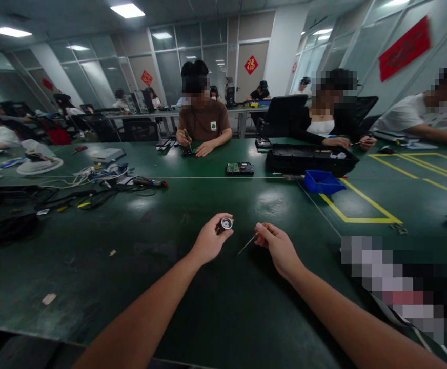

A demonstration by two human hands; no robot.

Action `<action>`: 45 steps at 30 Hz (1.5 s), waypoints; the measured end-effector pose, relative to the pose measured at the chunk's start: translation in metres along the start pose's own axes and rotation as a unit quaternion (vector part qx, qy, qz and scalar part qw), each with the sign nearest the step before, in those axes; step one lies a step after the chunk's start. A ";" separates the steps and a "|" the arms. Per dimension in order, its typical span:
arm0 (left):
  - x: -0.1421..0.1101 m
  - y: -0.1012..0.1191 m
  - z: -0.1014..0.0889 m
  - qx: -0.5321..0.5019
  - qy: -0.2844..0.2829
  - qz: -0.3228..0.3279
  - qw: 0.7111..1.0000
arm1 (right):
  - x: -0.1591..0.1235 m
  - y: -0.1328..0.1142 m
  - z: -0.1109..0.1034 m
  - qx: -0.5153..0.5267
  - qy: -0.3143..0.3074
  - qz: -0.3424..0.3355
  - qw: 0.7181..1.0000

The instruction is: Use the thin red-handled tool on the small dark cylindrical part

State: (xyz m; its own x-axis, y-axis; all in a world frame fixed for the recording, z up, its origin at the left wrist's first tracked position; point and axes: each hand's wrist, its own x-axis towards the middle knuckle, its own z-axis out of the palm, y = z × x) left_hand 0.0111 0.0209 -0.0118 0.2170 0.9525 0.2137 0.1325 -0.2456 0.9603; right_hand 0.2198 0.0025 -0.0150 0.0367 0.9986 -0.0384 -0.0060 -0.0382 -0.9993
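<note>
- Foreground: the bench point(216, 307), glossy dark green, bearing a pale scrap point(48, 299) at left.
- Left hand point(208, 241): grip holding a round metal-rimmed part point(226, 224) above the bench.
- Right hand point(280, 247): narrow grip on a thin tool point(246, 245), tip slanting down-left.
- Middle: tangled cables point(125, 180) at left; blue bin point(323, 182) near yellow tape point(369, 220).
- Far side: seated person point(204, 120) in brown.
- Background: door point(246, 82) with red sign point(250, 65), glass partition point(167, 61), ceiling light point(127, 10).

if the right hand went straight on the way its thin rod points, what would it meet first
Probably the green tabletop, past the tip of the thin rod in the right hand; depth is unclear.
</note>
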 end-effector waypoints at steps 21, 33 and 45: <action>-0.002 0.005 -0.007 0.092 0.021 0.048 0.994 | -0.010 -0.022 -0.008 0.077 -0.013 -0.095 0.992; -0.007 0.011 -0.006 0.178 -0.015 0.098 0.979 | -0.023 -0.029 -0.006 -0.122 0.035 -0.212 0.969; -0.007 0.009 -0.007 0.191 -0.026 0.088 0.977 | -0.023 -0.033 -0.006 -0.203 0.067 -0.197 0.957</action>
State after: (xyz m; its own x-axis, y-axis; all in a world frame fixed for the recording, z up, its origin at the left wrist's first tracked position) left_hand 0.0044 0.0136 -0.0033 0.3166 0.8814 0.3506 0.4385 -0.4638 0.7698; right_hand 0.2249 -0.0199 0.0193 0.0844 0.9256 0.3689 0.4223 0.3021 -0.8546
